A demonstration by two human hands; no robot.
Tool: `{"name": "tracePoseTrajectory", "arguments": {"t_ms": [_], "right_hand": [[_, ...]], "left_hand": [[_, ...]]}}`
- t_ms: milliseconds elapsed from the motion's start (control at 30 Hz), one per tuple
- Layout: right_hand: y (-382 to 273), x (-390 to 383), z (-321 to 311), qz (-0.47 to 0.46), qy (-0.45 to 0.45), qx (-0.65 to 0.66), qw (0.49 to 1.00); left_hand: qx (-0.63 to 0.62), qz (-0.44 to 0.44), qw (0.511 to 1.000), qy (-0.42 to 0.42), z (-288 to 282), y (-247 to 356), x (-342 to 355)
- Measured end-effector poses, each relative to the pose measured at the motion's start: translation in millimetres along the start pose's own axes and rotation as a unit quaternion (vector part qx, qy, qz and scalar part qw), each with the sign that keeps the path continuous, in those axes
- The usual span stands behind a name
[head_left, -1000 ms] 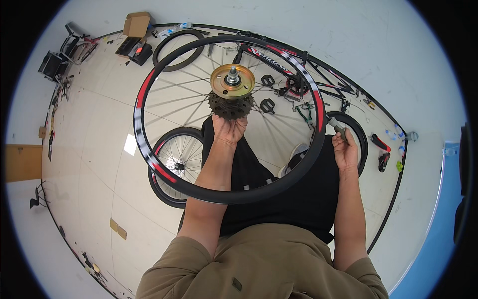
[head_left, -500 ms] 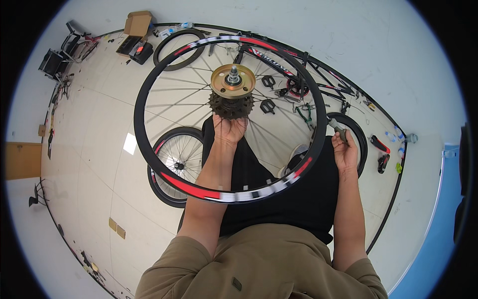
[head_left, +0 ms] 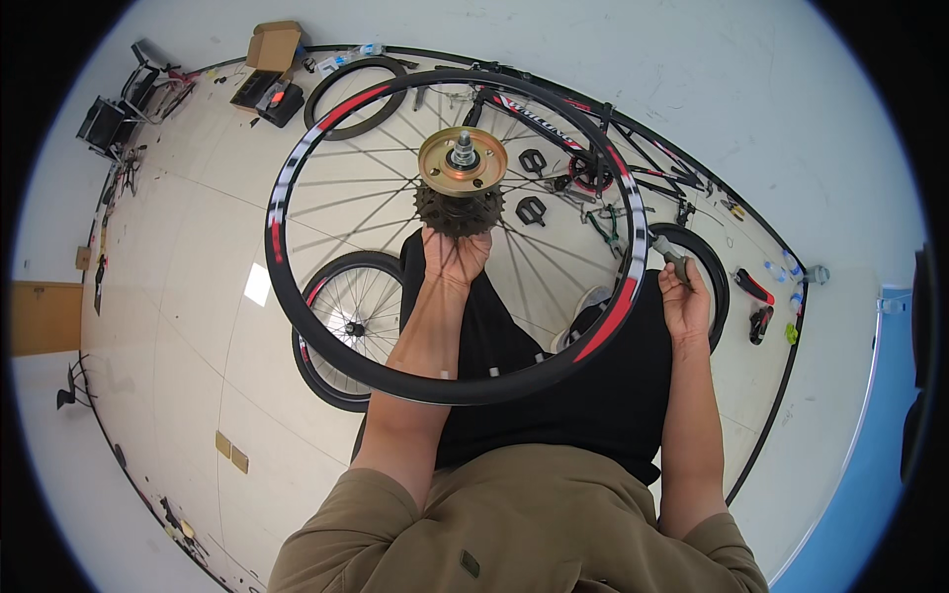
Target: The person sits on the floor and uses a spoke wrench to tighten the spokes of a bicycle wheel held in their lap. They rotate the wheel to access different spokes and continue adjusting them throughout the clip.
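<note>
centre: wheel [head_left: 460,210] clasped by left hand [head_left: 457,259], fingertips hidden | right: tool [head_left: 670,252] pinched by right hand [head_left: 684,298] | upper right: bicycle frame [head_left: 535,119] overlapped by wheel

Pale tiled floor [head_left: 178,316], white wall [head_left: 771,109]

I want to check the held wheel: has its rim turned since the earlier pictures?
Yes, the rim has turned: its red patches sit elsewhere against the bicycle frame; which way, I cannot tell.

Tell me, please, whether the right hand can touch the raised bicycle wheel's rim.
Probably yes: the rim looks close beside the right hand, and only the grey-green object it holds could hinder.
</note>
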State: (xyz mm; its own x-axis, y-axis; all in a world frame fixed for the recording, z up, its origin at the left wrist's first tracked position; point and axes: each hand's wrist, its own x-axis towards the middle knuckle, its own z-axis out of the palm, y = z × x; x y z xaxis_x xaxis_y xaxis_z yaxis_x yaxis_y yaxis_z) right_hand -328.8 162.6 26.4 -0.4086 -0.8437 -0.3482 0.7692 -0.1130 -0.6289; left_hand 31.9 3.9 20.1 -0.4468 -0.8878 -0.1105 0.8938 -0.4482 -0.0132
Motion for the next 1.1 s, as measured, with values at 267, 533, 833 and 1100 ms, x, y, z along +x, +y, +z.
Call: {"name": "tracePoseTrajectory", "arguments": {"t_ms": [267, 533, 833, 1100], "right_hand": [[0.1, 0.2, -1.0, 0.000, -0.001, 0.001, 1.000], [-0.1, -0.1, -0.3, -0.001, 0.006, -0.002, 1.000], [1.2, 0.3, -1.2, -0.005, -0.005, -0.013, 1.000], [0.7, 0.3, -1.5, -0.005, 0.003, -0.009, 1.000]], "left_hand": [[-0.004, 0.029, 0.997, 0.071, 8.4, -3.9, -1.3], [0.011, 0.001, 1.000, 0.006, 8.2, -1.2, -2.2], [0.000, 0.020, 0.999, 0.043, 9.8, -4.0, -0.9], [-0.032, -0.027, 0.999, -0.020, 0.1, 1.3, 1.1]]}}
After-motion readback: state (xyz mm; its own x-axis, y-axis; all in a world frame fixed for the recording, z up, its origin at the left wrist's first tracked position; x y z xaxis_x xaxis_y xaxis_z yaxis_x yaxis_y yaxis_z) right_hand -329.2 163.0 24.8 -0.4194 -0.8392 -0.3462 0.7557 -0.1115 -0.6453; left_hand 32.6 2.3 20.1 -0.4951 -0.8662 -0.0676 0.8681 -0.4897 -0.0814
